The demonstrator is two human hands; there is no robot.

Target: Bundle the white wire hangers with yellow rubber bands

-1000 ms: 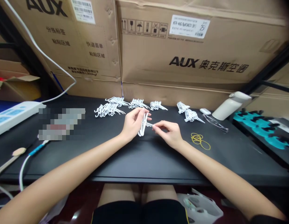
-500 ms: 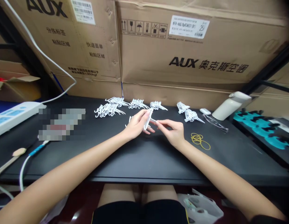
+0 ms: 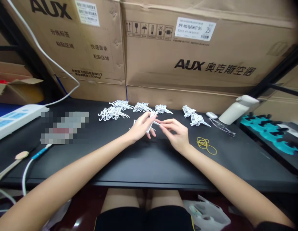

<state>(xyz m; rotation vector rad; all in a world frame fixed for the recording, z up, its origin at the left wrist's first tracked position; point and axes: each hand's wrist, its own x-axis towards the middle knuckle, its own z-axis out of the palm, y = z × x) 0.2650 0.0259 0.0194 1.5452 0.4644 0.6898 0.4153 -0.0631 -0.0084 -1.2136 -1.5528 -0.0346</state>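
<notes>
In the head view, my left hand [image 3: 140, 127] is closed around a few white wire hooks [image 3: 151, 123], its lower fingers partly spread beneath them. My right hand [image 3: 177, 132] pinches the thin end of a white hook between thumb and forefinger, just right of the left hand. How many hooks are held is hard to make out. Some more white hooks lie on the table, partly hidden behind my left hand. Farther back are bundles of white hooks: a large heap [image 3: 113, 113] at left, smaller ones [image 3: 142, 106] in the middle, and a pair [image 3: 197, 119] at right.
Yellow rubber bands [image 3: 206, 146] lie right of my right hand. Beyond them are glasses [image 3: 222, 127], a white bottle [image 3: 237, 110] and teal parts [image 3: 267, 131]. A white power strip [image 3: 21, 118] sits at left. Large cardboard boxes [image 3: 199, 77] stand behind the black table [image 3: 149, 166].
Both hands have shifted slightly left, and the hooks in my left hand have tilted. My right hand still pinches a hook's end. The view has moved a little.
</notes>
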